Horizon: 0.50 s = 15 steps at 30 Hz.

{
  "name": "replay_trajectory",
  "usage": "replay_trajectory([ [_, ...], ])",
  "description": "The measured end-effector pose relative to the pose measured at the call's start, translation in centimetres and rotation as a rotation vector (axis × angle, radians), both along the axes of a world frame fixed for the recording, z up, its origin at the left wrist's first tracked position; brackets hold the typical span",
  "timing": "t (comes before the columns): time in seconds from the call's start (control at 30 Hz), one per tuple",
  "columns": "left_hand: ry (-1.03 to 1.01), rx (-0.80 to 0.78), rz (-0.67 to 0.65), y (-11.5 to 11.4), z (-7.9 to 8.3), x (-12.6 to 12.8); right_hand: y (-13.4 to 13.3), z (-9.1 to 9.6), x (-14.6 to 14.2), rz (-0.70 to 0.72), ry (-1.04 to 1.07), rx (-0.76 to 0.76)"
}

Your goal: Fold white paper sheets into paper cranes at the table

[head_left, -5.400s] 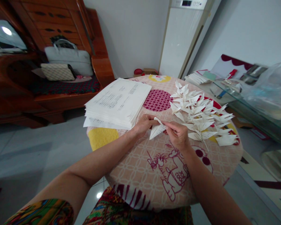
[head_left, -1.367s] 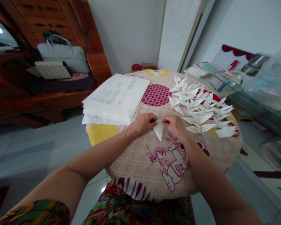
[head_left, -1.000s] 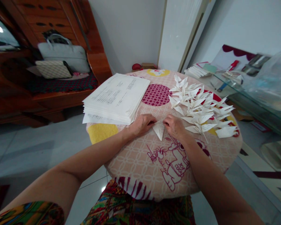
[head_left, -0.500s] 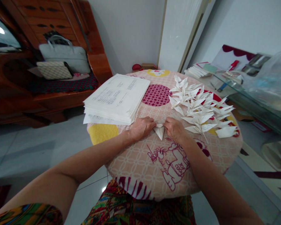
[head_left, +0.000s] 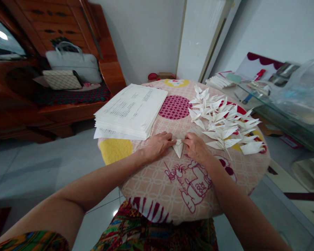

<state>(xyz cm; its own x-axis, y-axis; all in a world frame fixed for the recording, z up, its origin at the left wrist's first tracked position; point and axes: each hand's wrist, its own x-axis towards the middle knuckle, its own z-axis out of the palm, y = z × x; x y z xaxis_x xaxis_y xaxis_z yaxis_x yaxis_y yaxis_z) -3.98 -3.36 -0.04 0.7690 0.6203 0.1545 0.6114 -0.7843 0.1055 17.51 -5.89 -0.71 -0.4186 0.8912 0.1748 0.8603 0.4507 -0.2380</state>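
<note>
A small piece of folded white paper (head_left: 178,150) lies near the middle of the round table, its point toward me. My left hand (head_left: 159,144) grips its upper left corner between thumb and fingers. On the upper right corner, my right hand (head_left: 195,146) pinches the paper in the same way. Right of my hands spreads a pile of folded paper cranes (head_left: 219,118). To the left is a thick stack of printed sheets (head_left: 132,108).
A patterned cloth (head_left: 151,184) covers the round table. At the right stands a glass shelf (head_left: 272,108) with a plastic bag (head_left: 300,90) and papers. A wooden bench (head_left: 75,109) at the left bears a pale handbag (head_left: 86,66) and a checked pouch (head_left: 61,79).
My left fingers have stretched a little along the paper's top edge, and my right hand has shifted slightly. The folded paper stays in about the same place, between both hands.
</note>
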Motion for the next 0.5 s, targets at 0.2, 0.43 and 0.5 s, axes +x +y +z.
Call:
replay_trajectory([
  [0.2, -0.267, -0.210, 0.210, 1.8, -0.4, 1.0, 1.2, 0.0, -0.8, -0.191, 0.151, 0.007],
  [0.43, -0.279, -0.441, 0.179, 4.0, -0.1, 1.4, 1.6, 0.1, -0.8, -0.199, 0.181, -0.044],
  [0.5, -0.260, -0.473, 0.175, 4.4, 0.1, 1.5, 1.7, 0.2, -0.7, -0.200, 0.165, -0.055],
])
